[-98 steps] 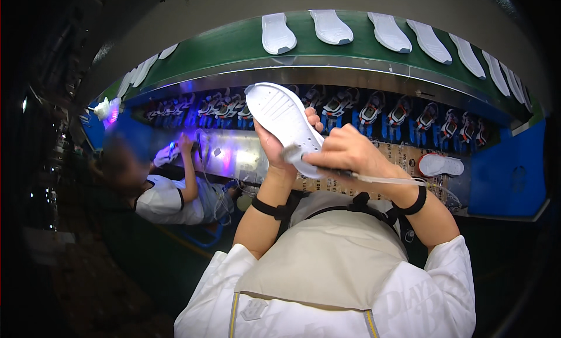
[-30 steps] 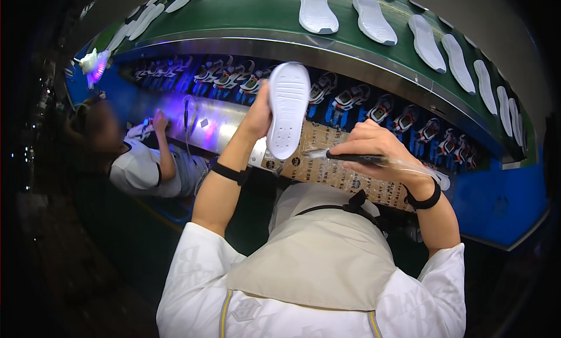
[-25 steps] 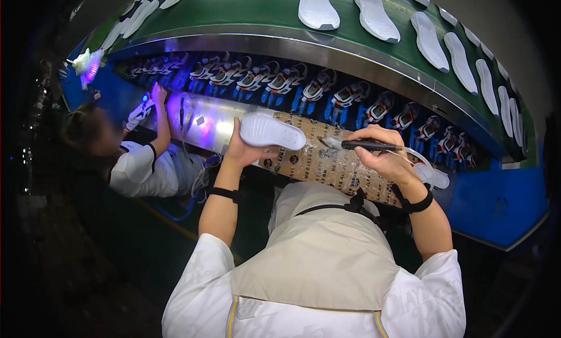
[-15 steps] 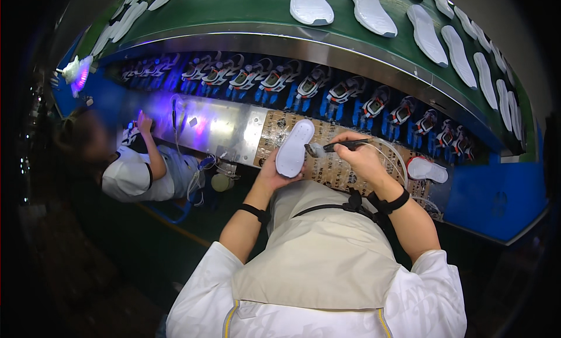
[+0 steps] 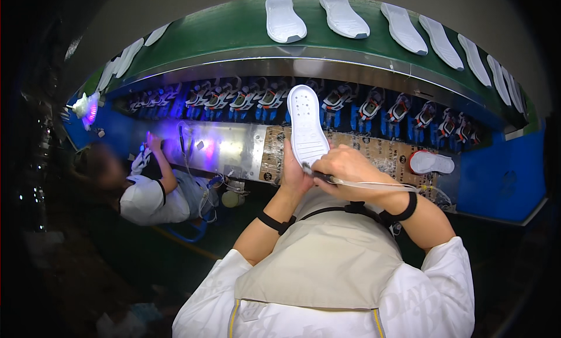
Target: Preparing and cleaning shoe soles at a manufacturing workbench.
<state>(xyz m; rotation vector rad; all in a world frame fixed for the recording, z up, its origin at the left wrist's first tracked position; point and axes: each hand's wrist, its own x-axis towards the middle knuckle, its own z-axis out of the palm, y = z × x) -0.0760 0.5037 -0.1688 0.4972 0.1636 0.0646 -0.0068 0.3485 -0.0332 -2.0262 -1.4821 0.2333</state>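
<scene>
In my left hand [image 5: 296,167] a white shoe sole [image 5: 308,121] stands almost upright, its inner face with small holes and ridges turned toward me. The fingers wrap its lower left edge. My right hand [image 5: 343,166] grips a black-handled brush [image 5: 322,176] that has a clear hose [image 5: 374,185] trailing back along the wrist. The brush's tip meets the lower end of the sole; the fingers partly hide it. Beyond the sole lies a bench covered with printed brown tape [image 5: 274,154].
A red-edged white sole [image 5: 431,162] rests at the bench's right end. Athletic shoes [image 5: 371,108] stand in a row on blue holders under a shelf edge. Several white soles [image 5: 345,16] lie on the green belt [image 5: 228,34] above. At left, a co-worker [image 5: 155,192] sits by a metal bench section.
The sole has moved up and away from me, over the shoe row. My right hand has come left and down, bringing the brush onto the sole's lower end. Soles on the belt have shifted.
</scene>
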